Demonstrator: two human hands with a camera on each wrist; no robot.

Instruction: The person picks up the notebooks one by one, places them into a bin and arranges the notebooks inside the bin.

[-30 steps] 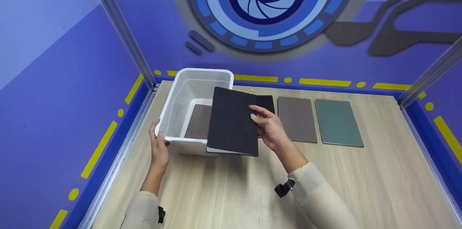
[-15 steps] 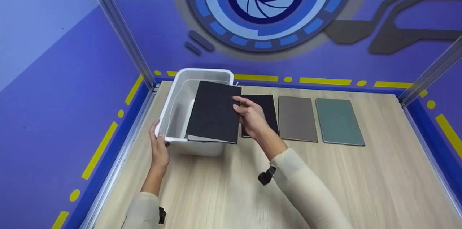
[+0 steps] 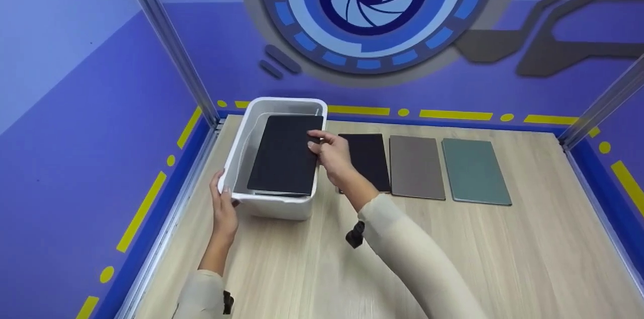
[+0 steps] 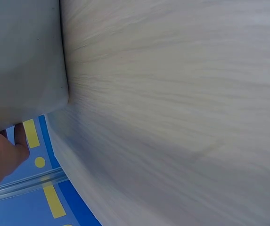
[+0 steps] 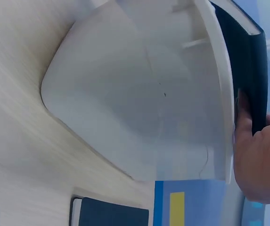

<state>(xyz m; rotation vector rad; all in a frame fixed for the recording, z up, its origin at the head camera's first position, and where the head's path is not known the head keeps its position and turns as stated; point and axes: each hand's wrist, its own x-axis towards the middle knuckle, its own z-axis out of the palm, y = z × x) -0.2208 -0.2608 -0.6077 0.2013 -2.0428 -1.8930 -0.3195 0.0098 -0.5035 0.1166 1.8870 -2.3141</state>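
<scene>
My right hand [image 3: 333, 154] pinches the right edge of a black notebook [image 3: 286, 155], which lies across the opening of a white plastic bin [image 3: 274, 207]. In the right wrist view the thumb and fingers [image 5: 243, 113] clasp the notebook [image 5: 250, 70] right at the bin's rim [image 5: 223, 70]. My left hand [image 3: 224, 208] grips the bin's front left corner, fingers outside and thumb near the rim. The left wrist view has part of that hand [image 4: 3, 155] against the bin's wall [image 4: 24, 61]. The bin's floor is hidden under the notebook.
Right of the bin, a second black notebook [image 3: 366, 162], a brown-grey notebook [image 3: 416, 167] and a green notebook [image 3: 476, 170] lie in a row on the wooden table [image 3: 543, 248]. Blue walls [image 3: 443, 92] with metal corner posts [image 3: 173, 37] close in the back and sides.
My right hand has carried the black notebook left and down, from beside the bin to within its rim. The brown-grey notebook inside the bin is now covered. The left hand stays at the corner.
</scene>
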